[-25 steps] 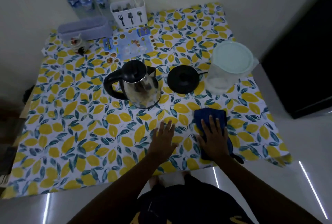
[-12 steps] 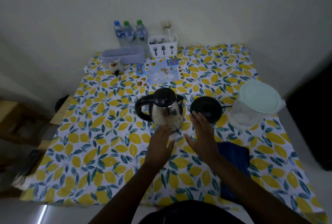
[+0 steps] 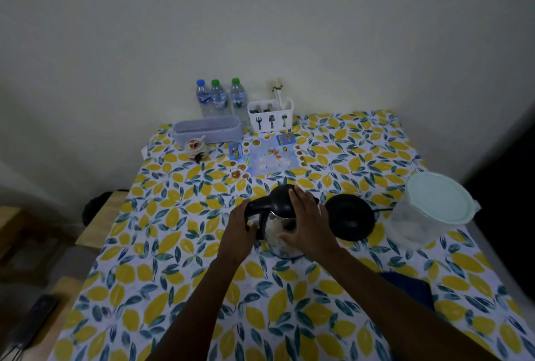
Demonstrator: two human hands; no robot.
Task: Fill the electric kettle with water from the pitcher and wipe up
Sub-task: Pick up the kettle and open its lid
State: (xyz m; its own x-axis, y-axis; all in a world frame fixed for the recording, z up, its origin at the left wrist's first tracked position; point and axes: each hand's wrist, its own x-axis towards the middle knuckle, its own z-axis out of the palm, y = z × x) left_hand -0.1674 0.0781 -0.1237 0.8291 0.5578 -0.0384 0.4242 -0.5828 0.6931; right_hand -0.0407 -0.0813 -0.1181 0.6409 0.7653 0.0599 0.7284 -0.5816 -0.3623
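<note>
The steel electric kettle (image 3: 279, 204) with a black lid and handle stands mid-table. My left hand (image 3: 241, 229) is closed around its black handle. My right hand (image 3: 308, 223) lies over the lid and the kettle's right side, fingers spread on it. The round black kettle base (image 3: 350, 217) sits just right of the kettle, its cord running right. The clear pitcher (image 3: 428, 213) with a pale green lid stands at the right edge. A dark blue cloth (image 3: 411, 291) lies near my right forearm, partly hidden by it.
The table (image 3: 179, 245) has a lemon-print cover. At the back stand three water bottles (image 3: 220, 97), a white cutlery caddy (image 3: 270, 119), a grey box (image 3: 207, 130), a small jar (image 3: 197, 148) and a blue leaflet (image 3: 266, 155). A wooden stool (image 3: 101, 221) is at left.
Both hands left the table front and the blue cloth and reached forward; my left hand now grips the kettle handle and my right rests on the lid. The view tilted up.
</note>
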